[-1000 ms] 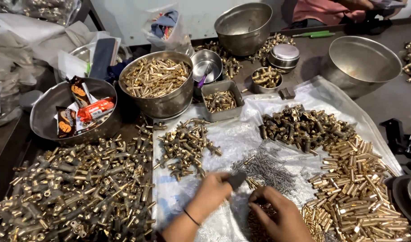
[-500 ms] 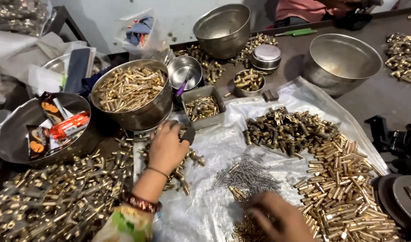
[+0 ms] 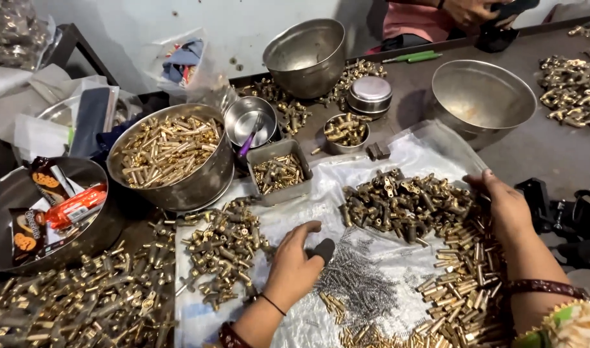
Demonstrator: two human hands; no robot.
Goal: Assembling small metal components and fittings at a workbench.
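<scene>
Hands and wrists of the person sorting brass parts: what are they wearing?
Both hands are bare, no gloves. The left hand has a thin black band on the wrist and a dark red cuff lower down. The right hand has a dark patterned bangle, then a bright green and yellow patterned sleeve edge.

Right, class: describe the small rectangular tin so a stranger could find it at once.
Start at the big steel bowl heaped with brass tubes, left of centre. The tin sits just right of it, at the plastic sheet's top edge. It is the only square-cornered container; the others are round.
</scene>
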